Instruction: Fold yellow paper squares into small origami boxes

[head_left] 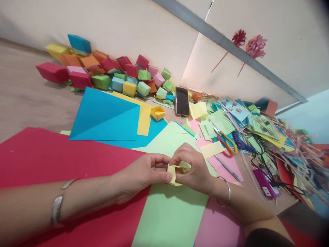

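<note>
A small folded piece of pale yellow paper (pixel 172 174) is held between both hands, above a large light green sheet (pixel 177 209). My left hand (pixel 147 169) grips its left side, with the thumb on the front. Curled over the right side, my right hand (pixel 191 166) pinches the paper's upper and inner edges. The paper looks like a small open box shape, and its right part is partly hidden by my fingers. A red sheet (pixel 77 157) lies under my left forearm.
Many folded paper boxes (pixel 130 88) line the wall. Beyond my hands lie blue sheets (pixel 108 116), a small yellow box (pixel 157 113) and a phone (pixel 182 101). Scissors (pixel 226 142), a pen (pixel 227 167), a glue gun (pixel 241 142) and black cables (pixel 288 187) are at the right.
</note>
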A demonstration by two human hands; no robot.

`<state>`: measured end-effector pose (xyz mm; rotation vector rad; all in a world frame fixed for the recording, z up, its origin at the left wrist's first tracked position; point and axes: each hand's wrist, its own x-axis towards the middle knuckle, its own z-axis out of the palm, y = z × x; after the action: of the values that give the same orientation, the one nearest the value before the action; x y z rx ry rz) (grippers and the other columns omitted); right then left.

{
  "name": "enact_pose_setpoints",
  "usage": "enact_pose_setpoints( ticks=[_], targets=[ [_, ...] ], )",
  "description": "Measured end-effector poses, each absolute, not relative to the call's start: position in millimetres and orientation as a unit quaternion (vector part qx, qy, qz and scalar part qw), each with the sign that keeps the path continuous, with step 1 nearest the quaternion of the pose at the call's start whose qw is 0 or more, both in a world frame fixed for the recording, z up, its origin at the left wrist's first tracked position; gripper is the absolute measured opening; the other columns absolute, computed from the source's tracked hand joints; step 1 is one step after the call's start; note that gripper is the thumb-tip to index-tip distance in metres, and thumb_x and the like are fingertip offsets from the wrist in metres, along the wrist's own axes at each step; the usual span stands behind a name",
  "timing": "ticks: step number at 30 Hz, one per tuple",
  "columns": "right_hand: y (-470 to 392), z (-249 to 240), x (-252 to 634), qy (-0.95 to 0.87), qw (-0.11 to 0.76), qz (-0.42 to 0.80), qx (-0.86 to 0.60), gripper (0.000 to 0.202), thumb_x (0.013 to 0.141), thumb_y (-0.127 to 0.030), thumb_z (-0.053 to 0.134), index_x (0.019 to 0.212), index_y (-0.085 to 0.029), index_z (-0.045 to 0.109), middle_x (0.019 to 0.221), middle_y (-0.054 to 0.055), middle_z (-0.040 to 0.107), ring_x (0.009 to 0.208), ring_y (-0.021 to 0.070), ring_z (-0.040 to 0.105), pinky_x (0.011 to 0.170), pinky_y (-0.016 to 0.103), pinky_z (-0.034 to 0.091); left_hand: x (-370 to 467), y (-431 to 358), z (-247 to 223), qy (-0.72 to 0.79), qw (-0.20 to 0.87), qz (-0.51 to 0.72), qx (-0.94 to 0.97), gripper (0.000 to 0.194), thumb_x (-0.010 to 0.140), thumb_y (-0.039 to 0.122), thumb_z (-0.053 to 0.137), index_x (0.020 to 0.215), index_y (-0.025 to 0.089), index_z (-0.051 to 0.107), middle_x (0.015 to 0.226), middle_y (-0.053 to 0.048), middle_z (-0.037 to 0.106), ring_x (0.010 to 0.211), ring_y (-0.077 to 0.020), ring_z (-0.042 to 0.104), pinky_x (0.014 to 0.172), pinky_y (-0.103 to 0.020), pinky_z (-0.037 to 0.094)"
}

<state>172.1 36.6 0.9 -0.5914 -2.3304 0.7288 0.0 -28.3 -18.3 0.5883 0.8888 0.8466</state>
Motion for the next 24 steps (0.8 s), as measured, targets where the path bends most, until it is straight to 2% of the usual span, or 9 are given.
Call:
enact_pose_setpoints(
  ticks=[3, 7, 11, 14, 17, 19, 24],
  targets=[
    [37, -1, 173, -0.887, 0.315, 0.244, -0.235, 0.019, 0.070, -0.003, 0.058, 0.073, -0.021, 0.061, 0.069, 0.000, 0.060, 0.070, 0.0152, 0.054, 0.066, 0.029, 0.046, 0, -28, -21, 0.419, 0.772, 0.396, 0.268, 0.043, 0.057, 0.031, 0.089, 0.092, 0.017, 0.069, 0.092, -0.007, 0.075, 0.086, -0.0190, 0.068, 0.077, -0.029, 0.051],
    [38, 0, 175, -0.885, 0.319, 0.235, -0.245, 0.018, 0.072, -0.002, 0.060, 0.068, -0.020, 0.059, 0.064, -0.001, 0.057, 0.068, 0.0145, 0.052, 0.063, 0.027, 0.044, -1, -25, -18, 0.425, 0.765, 0.399, 0.273, 0.042, 0.063, 0.045, 0.084, 0.090, 0.017, 0.067, 0.085, -0.004, 0.071, 0.077, -0.0169, 0.065, 0.071, -0.029, 0.049],
    [38, -1, 174, -0.890, 0.309, 0.233, -0.241, 0.019, 0.077, -0.008, 0.065, 0.066, -0.020, 0.058, 0.061, -0.002, 0.053, 0.063, 0.0128, 0.049, 0.060, 0.026, 0.041, -1, -24, -10, 0.475, 0.661, 0.413, 0.408, 0.036, 0.070, 0.051, 0.073, 0.080, 0.019, 0.061, 0.081, -0.003, 0.065, 0.076, -0.0186, 0.061, 0.069, -0.031, 0.047],
    [36, -3, 172, -0.888, 0.288, 0.245, -0.263, 0.023, 0.074, -0.010, 0.069, 0.066, -0.021, 0.050, 0.062, -0.004, 0.052, 0.060, 0.0116, 0.046, 0.058, 0.025, 0.038, -1, -27, -8, 0.531, 0.532, 0.390, 0.532, 0.028, 0.066, 0.041, 0.073, 0.074, 0.021, 0.055, 0.078, -0.001, 0.060, 0.071, -0.0186, 0.056, 0.065, -0.032, 0.045],
    [34, -7, 168, -0.892, 0.267, 0.242, -0.272, 0.032, 0.069, -0.010, 0.070, 0.063, -0.021, 0.041, 0.062, -0.004, 0.049, 0.060, 0.0114, 0.044, 0.058, 0.025, 0.036, 0, -30, -9, 0.539, 0.421, 0.374, 0.626, 0.010, 0.071, 0.027, 0.061, 0.071, 0.021, 0.053, 0.076, -0.001, 0.059, 0.071, -0.0183, 0.054, 0.063, -0.031, 0.043],
    [33, -10, 166, -0.900, 0.252, 0.241, -0.260, 0.034, 0.069, -0.009, 0.068, 0.061, -0.021, 0.038, 0.060, -0.004, 0.049, 0.061, 0.0118, 0.043, 0.060, 0.025, 0.037, 0, -31, -12, 0.524, 0.404, 0.370, 0.652, 0.002, 0.072, 0.020, 0.052, 0.071, 0.021, 0.053, 0.077, -0.002, 0.060, 0.072, -0.0181, 0.055, 0.063, -0.030, 0.043],
    [33, -6, 163, -0.901, 0.177, 0.281, -0.278, 0.028, 0.067, -0.007, 0.065, 0.064, -0.021, 0.040, 0.063, -0.003, 0.054, 0.065, 0.0124, 0.046, 0.064, 0.025, 0.038, 1, -28, -14, 0.544, 0.419, 0.348, 0.638, 0.006, 0.066, 0.018, 0.046, 0.065, 0.021, 0.050, 0.070, 0.000, 0.058, 0.065, -0.0157, 0.055, 0.057, -0.027, 0.043]
  ],
)
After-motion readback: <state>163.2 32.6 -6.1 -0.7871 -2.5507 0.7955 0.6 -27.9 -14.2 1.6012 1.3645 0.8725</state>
